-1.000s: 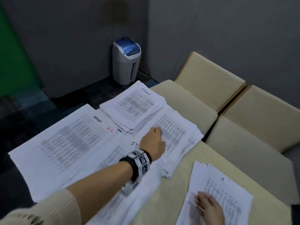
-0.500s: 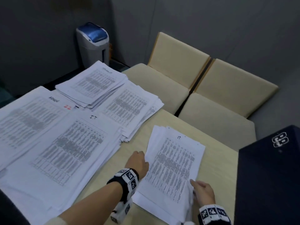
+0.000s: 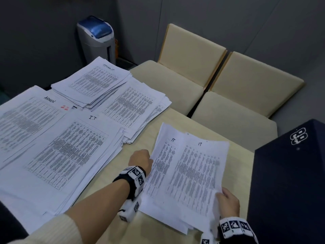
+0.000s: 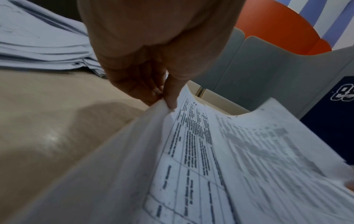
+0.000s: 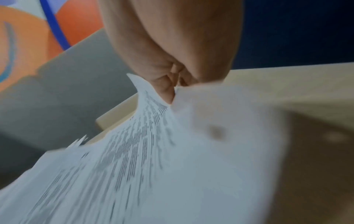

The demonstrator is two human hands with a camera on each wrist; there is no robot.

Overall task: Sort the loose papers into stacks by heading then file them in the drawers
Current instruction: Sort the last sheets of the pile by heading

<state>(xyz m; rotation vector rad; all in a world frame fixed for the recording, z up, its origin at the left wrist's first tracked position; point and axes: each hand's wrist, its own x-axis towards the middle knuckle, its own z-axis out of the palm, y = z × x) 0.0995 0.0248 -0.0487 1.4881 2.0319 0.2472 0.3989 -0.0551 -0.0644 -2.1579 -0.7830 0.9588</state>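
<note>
A: Where are the hands?

B: Both are at the near right of the pale bench (image 3: 133, 231). The left hand (image 3: 140, 160) pinches the left edge of a small bundle of papers (image 3: 186, 175), thumb on top and fingers (image 4: 139, 84) curled beneath. The right hand (image 3: 228, 202) pinches the bundle's near right corner, its fingers (image 5: 164, 84) closed on the sheets. The bundle bows between them, lifted on the left side.

A: What is on those papers?

B: Printed tables, with "IT" handwritten at the top of two sheets that are fanned apart.

A: And the other papers?

B: Four stacks fill the left half of the bench. Nearest is a stack headed "I.T" (image 3: 70, 155). To its left lies a stack headed "ADMIN" (image 3: 26, 120). At the far edge sits a stack with a scrawled heading (image 3: 93, 81) I cannot read, partly overlapping a fourth stack (image 3: 133, 106) whose heading is hidden.

A: Anything else around?

B: A dark blue box (image 3: 288, 182) with white markings stands just right of the bundle. Beyond the bench are two cream chairs (image 3: 219, 85), and a grey bin with a blue lid (image 3: 96, 39) stands against the far wall.
</note>
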